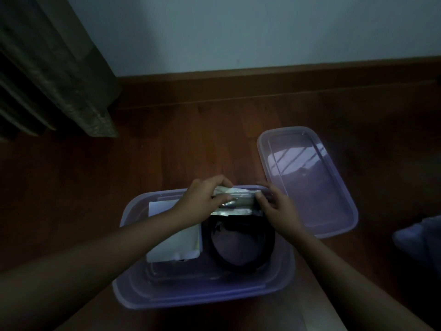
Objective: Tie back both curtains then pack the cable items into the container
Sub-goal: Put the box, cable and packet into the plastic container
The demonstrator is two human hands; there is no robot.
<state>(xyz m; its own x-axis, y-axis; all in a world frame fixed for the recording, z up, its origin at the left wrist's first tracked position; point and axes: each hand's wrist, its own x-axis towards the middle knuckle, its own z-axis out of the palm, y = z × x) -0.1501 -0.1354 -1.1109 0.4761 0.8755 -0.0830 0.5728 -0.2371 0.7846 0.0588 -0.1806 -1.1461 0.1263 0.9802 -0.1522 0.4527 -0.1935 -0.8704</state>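
A translucent purple plastic container sits open on the wooden floor below me. Inside lie a coiled black cable on the right and a white flat box on the left. Over the container's far end, a clear plastic packet with a cable item is held between both hands. My left hand grips its left end with curled fingers. My right hand pinches its right end.
The container's purple lid lies flat on the floor to the right. A dark curtain hangs at the upper left, reaching the floor. A white wall and wooden skirting run along the back. Blue cloth shows at the right edge.
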